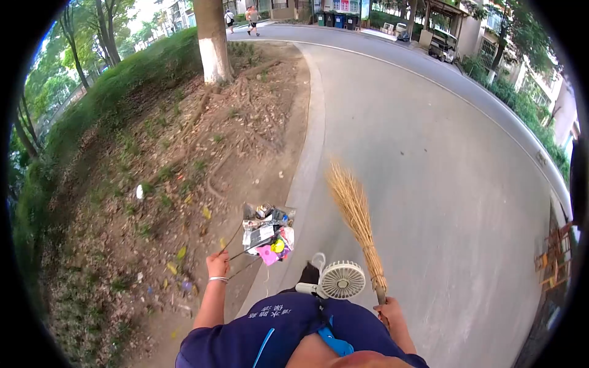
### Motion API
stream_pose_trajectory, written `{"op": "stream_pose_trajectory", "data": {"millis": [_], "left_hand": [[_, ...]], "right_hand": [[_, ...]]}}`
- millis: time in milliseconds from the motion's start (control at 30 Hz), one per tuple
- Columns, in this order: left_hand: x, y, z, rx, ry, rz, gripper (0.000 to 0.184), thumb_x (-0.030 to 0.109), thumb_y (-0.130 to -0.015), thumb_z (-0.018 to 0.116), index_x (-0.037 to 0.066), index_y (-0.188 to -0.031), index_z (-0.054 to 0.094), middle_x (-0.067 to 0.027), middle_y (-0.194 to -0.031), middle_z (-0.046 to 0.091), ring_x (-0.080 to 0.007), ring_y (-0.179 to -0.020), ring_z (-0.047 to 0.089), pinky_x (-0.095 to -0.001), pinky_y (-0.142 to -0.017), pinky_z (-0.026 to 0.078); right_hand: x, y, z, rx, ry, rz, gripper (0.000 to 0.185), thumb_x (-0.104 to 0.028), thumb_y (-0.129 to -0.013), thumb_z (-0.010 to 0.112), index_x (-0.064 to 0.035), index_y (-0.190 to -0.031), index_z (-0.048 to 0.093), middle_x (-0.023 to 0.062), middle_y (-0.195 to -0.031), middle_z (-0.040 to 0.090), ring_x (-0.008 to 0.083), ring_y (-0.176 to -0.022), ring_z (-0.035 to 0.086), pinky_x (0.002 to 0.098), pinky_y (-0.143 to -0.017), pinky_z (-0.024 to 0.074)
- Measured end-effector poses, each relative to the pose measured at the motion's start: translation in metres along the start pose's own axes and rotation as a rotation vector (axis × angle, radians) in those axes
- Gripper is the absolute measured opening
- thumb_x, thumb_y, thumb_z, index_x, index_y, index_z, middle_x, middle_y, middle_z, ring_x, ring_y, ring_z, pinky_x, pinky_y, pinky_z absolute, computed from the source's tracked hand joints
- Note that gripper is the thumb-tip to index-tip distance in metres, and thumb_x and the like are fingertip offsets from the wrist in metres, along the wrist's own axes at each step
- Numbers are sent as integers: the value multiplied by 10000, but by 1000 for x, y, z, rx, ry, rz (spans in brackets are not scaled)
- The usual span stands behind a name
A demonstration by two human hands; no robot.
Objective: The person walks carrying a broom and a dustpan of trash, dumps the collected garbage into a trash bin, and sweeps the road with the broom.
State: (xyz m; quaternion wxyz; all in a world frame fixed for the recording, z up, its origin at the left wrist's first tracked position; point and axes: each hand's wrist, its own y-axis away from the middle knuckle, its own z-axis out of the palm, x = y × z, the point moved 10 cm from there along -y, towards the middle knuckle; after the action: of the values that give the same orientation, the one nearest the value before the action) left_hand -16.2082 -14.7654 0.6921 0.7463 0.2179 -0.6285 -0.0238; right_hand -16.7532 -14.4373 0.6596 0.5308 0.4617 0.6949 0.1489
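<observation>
My right hand (391,310) is wrapped round the short handle of a straw broom (356,214), whose bristles point forward over the pavement. In my left hand (218,265) are the thin dark rods of a litter dustpan (250,211). The pan is heaped with mixed rubbish (265,233): dark and white wrappers, a pink piece and a yellow round item. It hangs over the kerb edge. A small white fan (341,280) sits at my chest, between the two hands, touched by neither.
On the left, a dirt bank with roots, dry leaves and a white scrap (140,192) rises to a hedge (123,92). A tree trunk (211,43) stands ahead. The paved path (442,202) curves toward two walkers (252,19), bins (339,21) and a parked cart (443,46). Wooden chairs (555,257) stand far right.
</observation>
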Motion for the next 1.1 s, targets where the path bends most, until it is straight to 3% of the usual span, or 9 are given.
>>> {"op": "stream_pose_trajectory", "data": {"millis": [67, 167, 200, 567, 900, 967, 1000, 1067, 1100], "left_hand": [[13, -52, 68, 31, -15, 15, 130, -23, -708, 534, -88, -813, 573, -4, -472, 421, -87, -324, 338, -250, -307, 233], [32, -154, 177, -6, -39, 17, 132, 17, -686, 560, -54, -795, 581, -14, -491, 450, -90, -327, 360, -245, -312, 247], [31, -173, 216, 0, -92, -3, 131, 26, -684, 564, -52, -788, 584, -18, -490, 456, -93, -329, 368, -247, -311, 250], [102, -461, 599, -11, -102, 15, 118, -1, -689, 567, -60, -788, 589, -33, -483, 466, -108, -345, 396, -256, -325, 262], [184, -721, 913, 4, -48, 3, 136, 2, -690, 563, -61, -804, 600, -27, -483, 462, -95, -343, 386, -247, -315, 251], [187, -785, 972, 20, -11, 17, 120, -10, -683, 559, -61, -785, 597, -30, -484, 463, -100, -333, 382, -251, -315, 252], [192, -821, 1004, 19, -13, 16, 120, -10, -683, 559, -61, -785, 597, -30, -484, 463, -100, -333, 382, -251, -315, 252], [206, -890, 1069, 3, -16, 9, 133, -18, -712, 553, -89, -821, 581, -15, -507, 455, -82, -331, 342, -249, -322, 221], [211, -932, 1102, 15, -27, -23, 129, -16, -713, 556, -86, -816, 588, -9, -504, 451, -81, -333, 343, -248, -326, 223]], "right_hand": [[-48, -62, -17, 13, 38, -14, 238, 7, -673, 645, 68, -871, 527, 105, -608, 545, 217, -482, 561, 352, -428, 450], [-122, -163, -57, 103, 237, -81, 366, -81, -670, 648, 93, -987, 591, 184, -793, 634, 247, -772, 613, 343, -715, 473], [-151, -174, -68, 92, -16, -35, 363, -111, -650, 677, 84, -948, 606, 178, -809, 638, 217, -774, 608, 335, -701, 469], [-402, -509, -198, -42, -111, 58, 296, -92, -641, 688, 93, -855, 598, 109, -706, 611, 156, -617, 558, 332, -537, 451], [-809, -871, -305, -17, 21, -22, 182, 0, -641, 674, 34, -707, 509, 91, -563, 515, 178, -407, 516, 323, -348, 413], [-856, -950, -311, -37, 115, 71, 373, -178, -664, 689, 41, -957, 613, 154, -796, 641, 250, -742, 620, 339, -699, 474], [-900, -972, -311, -38, 114, 73, 373, -178, -664, 689, 41, -957, 613, 154, -796, 641, 250, -742, 620, 339, -699, 474], [-1001, -1010, -319, -3, 194, -48, 307, -66, -654, 690, 74, -894, 560, 136, -634, 569, 223, -520, 581, 342, -479, 474], [-1038, -1054, -325, 8, 198, -60, 307, -66, -654, 690, 74, -894, 560, 136, -634, 569, 223, -520, 581, 342, -479, 474]]}}
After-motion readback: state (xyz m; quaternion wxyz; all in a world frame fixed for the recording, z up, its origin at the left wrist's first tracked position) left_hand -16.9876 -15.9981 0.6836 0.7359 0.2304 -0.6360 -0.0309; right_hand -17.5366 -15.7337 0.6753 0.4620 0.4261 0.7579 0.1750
